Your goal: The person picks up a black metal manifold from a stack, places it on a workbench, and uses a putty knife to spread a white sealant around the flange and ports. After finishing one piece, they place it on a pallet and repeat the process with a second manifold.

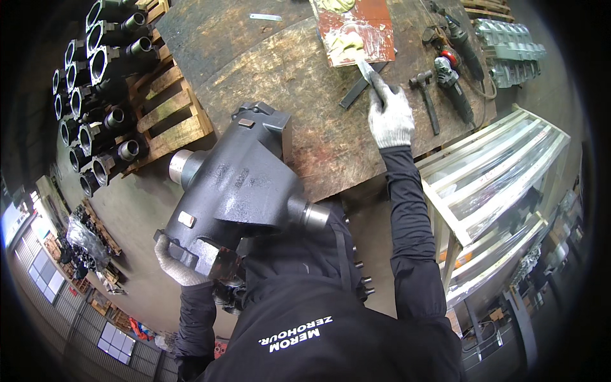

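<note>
A large black-painted metal casting [238,191] with bare machined stub ends leans at the near edge of the worktable. My left hand [177,264], in a white knit glove, curls around its lower left end. My gloved right hand [389,118] reaches over the table, closed on a putty knife [365,69]. The knife's blade touches or hovers just at a yellow putty lump [347,46] on a reddish-brown board [375,28]; which of the two I cannot tell. Below the right hand lies a dark flat bar [356,92], partly hidden by it.
A hammer [428,102] and angle grinders [453,89] with cords lie right on the worktable [299,95]. A small metal strip [265,17] lies at the back. Pallets [168,108] of black castings [98,63] stand left; a film-wrapped wooden crate [496,178] stands right.
</note>
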